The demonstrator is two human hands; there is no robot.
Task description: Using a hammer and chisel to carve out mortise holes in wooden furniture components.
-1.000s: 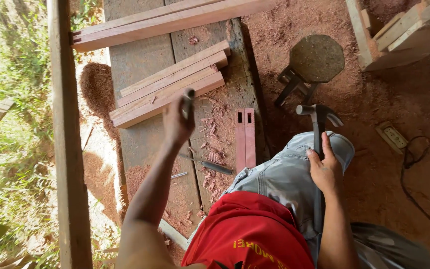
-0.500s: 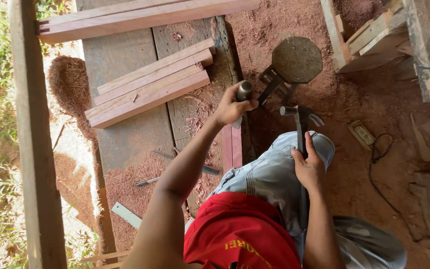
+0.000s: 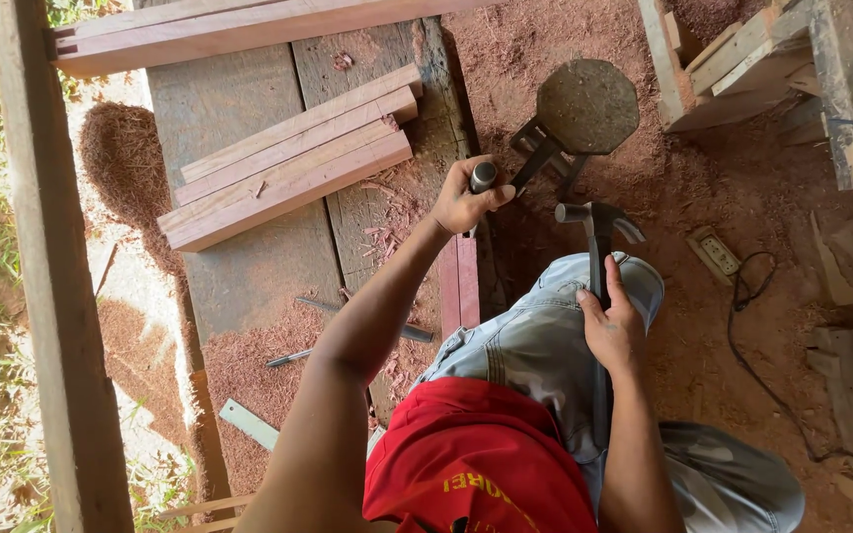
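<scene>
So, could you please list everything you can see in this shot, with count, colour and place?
chisel: one, dark handle, in the left hand, over the upright reddish workpiece
hammer: one, dark, across the knee, under the right hand
stacked boards: about four, reddish, on the grey plank bench
long boards: two or so, reddish, top edge
stool: one, dark, octagonal top, on the sawdust floor
power strip: one, pale, with black cable, right
loose tools: two, dark, on the bench
post: one, weathered, left
left hand: gripping the chisel
right hand: resting on the hammer handle
</scene>
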